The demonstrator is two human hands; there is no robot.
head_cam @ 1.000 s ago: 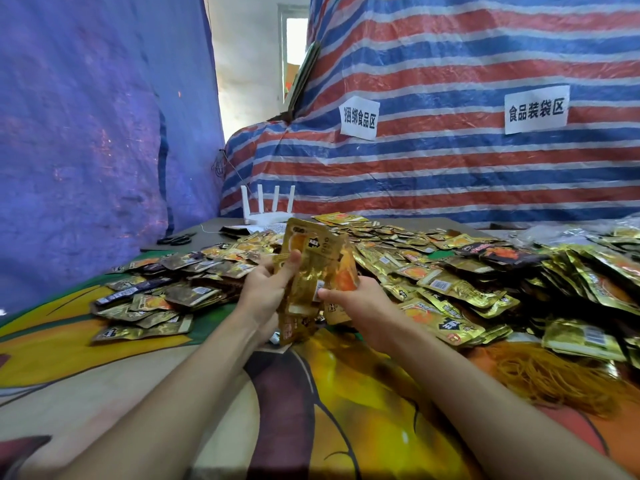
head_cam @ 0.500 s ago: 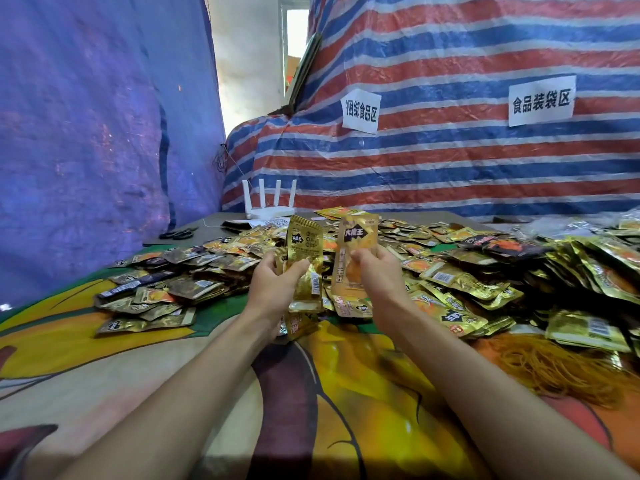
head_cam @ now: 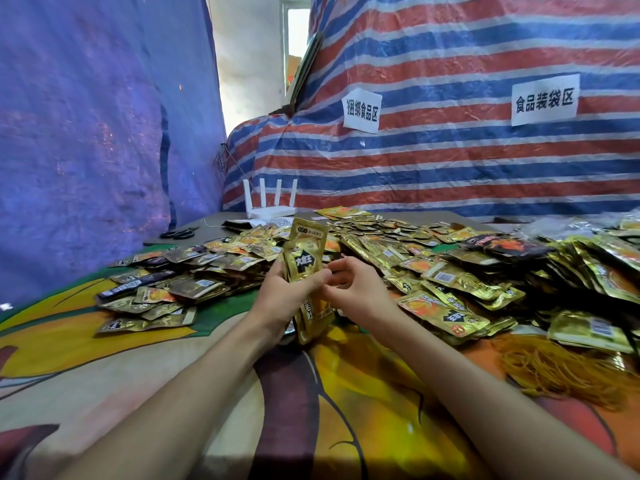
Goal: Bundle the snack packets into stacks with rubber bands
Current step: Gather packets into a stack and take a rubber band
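A stack of gold snack packets (head_cam: pixel 306 261) stands upright in my left hand (head_cam: pixel 284 294), which grips it around the middle above the table. My right hand (head_cam: pixel 356 289) sits just right of the stack, fingers loosely curled toward it; I see nothing in it. A big heap of loose gold packets (head_cam: pixel 450 265) spreads across the table behind and to the right. More packets (head_cam: pixel 166 289) lie to the left. A tangle of orange rubber bands (head_cam: pixel 557 368) lies at the right near my right forearm.
A colourful printed cloth (head_cam: pixel 138 358) covers the table. A white router (head_cam: pixel 272 209) and black scissors (head_cam: pixel 180 233) sit at the far left end. A blue tarp (head_cam: pixel 86 133) hangs left, a striped tarp (head_cam: pixel 450 161) with two paper signs behind.
The packet my right hand held up has joined the stack in my left hand. My right hand has let go and dropped lower beside the stack.
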